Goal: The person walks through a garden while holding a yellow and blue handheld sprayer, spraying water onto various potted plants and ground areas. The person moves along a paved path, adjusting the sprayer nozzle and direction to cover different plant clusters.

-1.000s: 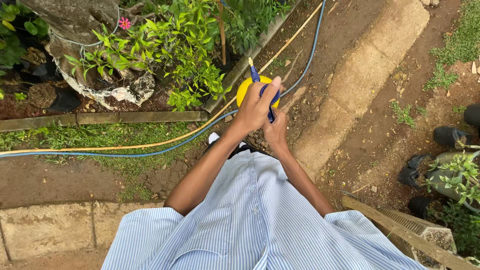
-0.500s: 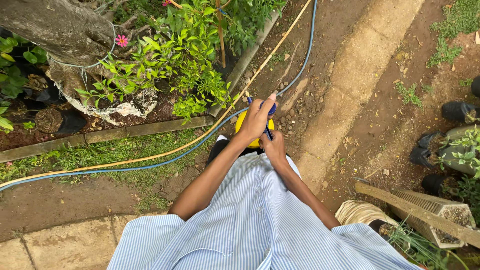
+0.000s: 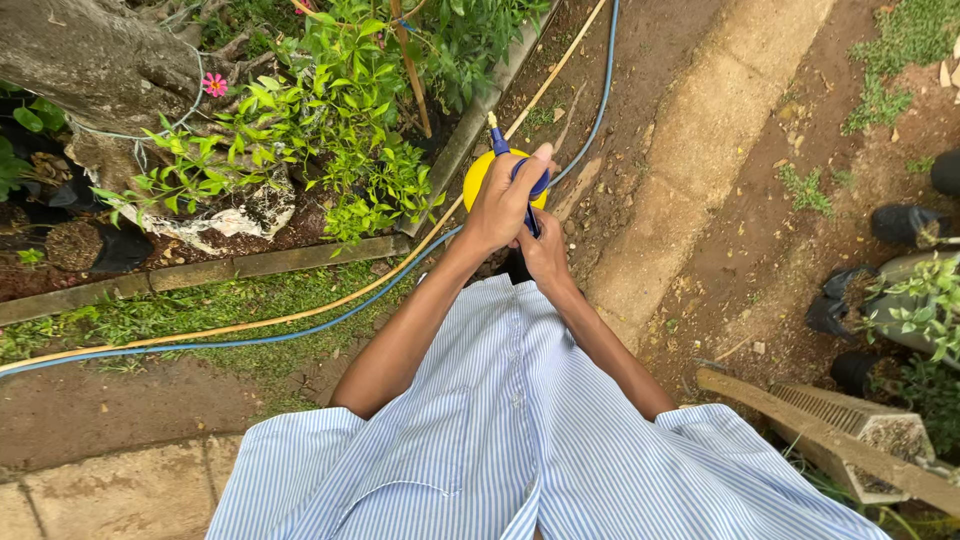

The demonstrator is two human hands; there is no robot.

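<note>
Both hands have shifted since a second ago: left hand [image 3: 508,200] now sits higher on the yellow sprayer [image 3: 478,176], thumb up over the blue handle [image 3: 527,185], where before it covered most of the bottle top. Right hand [image 3: 545,252] stays tucked just under and behind it, fingers closed around the lower part of the handle. Sprayer is between the two hands, held out in front of the striped shirt [image 3: 520,440], more of its yellow body and the small nozzle [image 3: 494,128] now showing past the left hand. Reads as a grip adjustment on the handle, likely pumping or squeezing, not a move to a new spot

Grip state: left hand wrapped narrow around handle and bottle top; right hand closed on the handle below it, exact finger contact partly hidden by the left

Around:
- leafy green plants [image 3: 340,130] just ahead-left of the left hand, pink flower [image 3: 214,84] further left
- wooden stake [image 3: 410,65] upright in the plants, beyond the nozzle
- blue hose [image 3: 300,330] and yellow hose [image 3: 260,322] run under the left forearm, then on past the sprayer
- concrete edging [image 3: 240,265] between grass and bed
- paved strip [image 3: 700,140] off to the right of the right hand
- black plant pots [image 3: 900,225] well apart, far right

Nothing sits between nozzle and foliage; hoses on the ground near the feet are the only snag
</note>
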